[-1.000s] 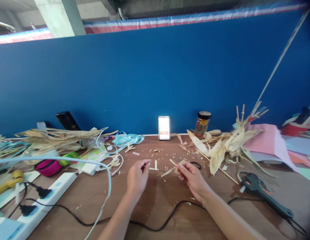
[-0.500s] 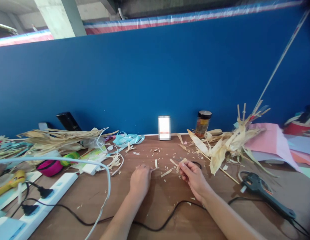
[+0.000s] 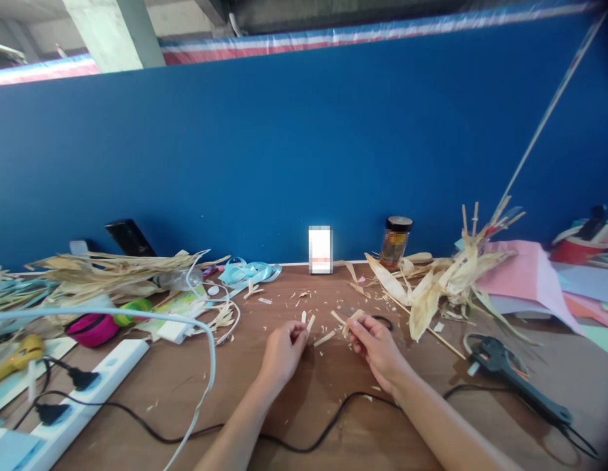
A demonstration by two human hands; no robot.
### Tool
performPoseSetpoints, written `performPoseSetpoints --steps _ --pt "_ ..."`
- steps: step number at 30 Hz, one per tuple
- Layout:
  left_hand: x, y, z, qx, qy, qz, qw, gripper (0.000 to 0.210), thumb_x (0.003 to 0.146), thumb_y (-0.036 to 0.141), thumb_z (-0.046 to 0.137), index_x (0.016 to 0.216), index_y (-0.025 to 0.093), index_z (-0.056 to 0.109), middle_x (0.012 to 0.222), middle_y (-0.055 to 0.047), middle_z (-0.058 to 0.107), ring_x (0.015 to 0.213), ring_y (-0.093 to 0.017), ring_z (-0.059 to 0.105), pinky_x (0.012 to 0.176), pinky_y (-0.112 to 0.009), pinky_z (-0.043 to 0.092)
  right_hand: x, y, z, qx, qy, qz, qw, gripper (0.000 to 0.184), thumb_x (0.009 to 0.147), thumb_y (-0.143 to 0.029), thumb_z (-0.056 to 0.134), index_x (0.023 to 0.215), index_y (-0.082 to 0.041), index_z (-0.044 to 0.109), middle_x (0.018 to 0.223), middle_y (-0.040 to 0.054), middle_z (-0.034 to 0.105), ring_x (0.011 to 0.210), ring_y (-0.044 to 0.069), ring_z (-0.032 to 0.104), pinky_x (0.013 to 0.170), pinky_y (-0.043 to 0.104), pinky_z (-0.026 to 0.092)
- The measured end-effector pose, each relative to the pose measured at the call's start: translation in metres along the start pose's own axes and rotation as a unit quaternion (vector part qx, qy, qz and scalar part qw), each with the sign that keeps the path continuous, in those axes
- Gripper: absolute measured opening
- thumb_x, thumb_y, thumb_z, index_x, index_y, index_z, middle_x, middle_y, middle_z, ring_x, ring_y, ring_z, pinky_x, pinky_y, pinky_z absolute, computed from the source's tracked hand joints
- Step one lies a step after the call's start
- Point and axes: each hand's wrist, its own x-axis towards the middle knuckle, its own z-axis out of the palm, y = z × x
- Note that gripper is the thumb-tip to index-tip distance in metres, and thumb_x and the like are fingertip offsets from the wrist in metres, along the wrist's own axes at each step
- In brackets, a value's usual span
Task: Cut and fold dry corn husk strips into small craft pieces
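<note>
My left hand is closed, thumb and fingers pinching a short pale strip of corn husk that sticks up from the fingertips. Opposite it, my right hand pinches a small cut piece of husk between thumb and forefinger. A black loop shows behind the right hand, and a thin grey edge lies by its fingertips; I cannot tell whether the hand also grips them. Between the hands, a loose husk strip and several small scraps lie on the brown table.
Dried husks and a glue gun lie at right. A lidded jar stands behind. At left are a power strip, a pink pouch and blue ribbon. A black cable crosses in front of me.
My left hand has turned and shifted slightly right, with the husk strip in its fingers now raised upright. My right hand stays almost in place with its husk piece.
</note>
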Motion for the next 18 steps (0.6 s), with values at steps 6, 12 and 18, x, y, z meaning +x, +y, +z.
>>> performPoseSetpoints --steps 6,12,18 --pt "0.0 0.002 -0.004 0.031 0.006 0.013 0.999 0.026 0.074 0.032 0.046 0.08 0.015 0.065 0.07 -0.005 0.067 0.065 -0.018 0.059 0.06 -0.024 0.039 -0.001 -0.001 0.001 0.004 -0.013 -0.006 1.0 0.027 0.067 -0.043 0.061 0.065 -0.017 0.053 0.057 -0.0031 0.048 0.048 0.006 0.037 0.044 0.019 0.029" --pt "-0.003 0.004 0.0 0.098 -0.011 0.026 0.995 0.026 0.077 0.031 0.043 0.083 0.017 0.064 0.07 -0.004 0.066 0.064 -0.017 0.057 0.06 -0.025 0.039 -0.001 0.0 0.0 0.01 -0.012 -0.002 1.0 0.025 0.068 -0.04 0.062 0.065 -0.017 0.054 0.056 -0.0039 0.048 0.047 0.005 0.037 0.045 0.018 0.028" --pt "-0.012 0.015 0.002 0.24 0.049 0.14 0.959 0.024 0.08 0.023 0.043 0.097 0.022 0.06 0.103 -0.006 0.056 0.091 -0.017 0.051 0.077 -0.026 0.037 -0.002 -0.001 0.0 0.007 -0.012 -0.002 1.0 0.023 0.07 -0.038 0.06 0.066 -0.016 0.053 0.056 -0.004 0.047 0.047 0.005 0.037 0.045 0.018 0.028"
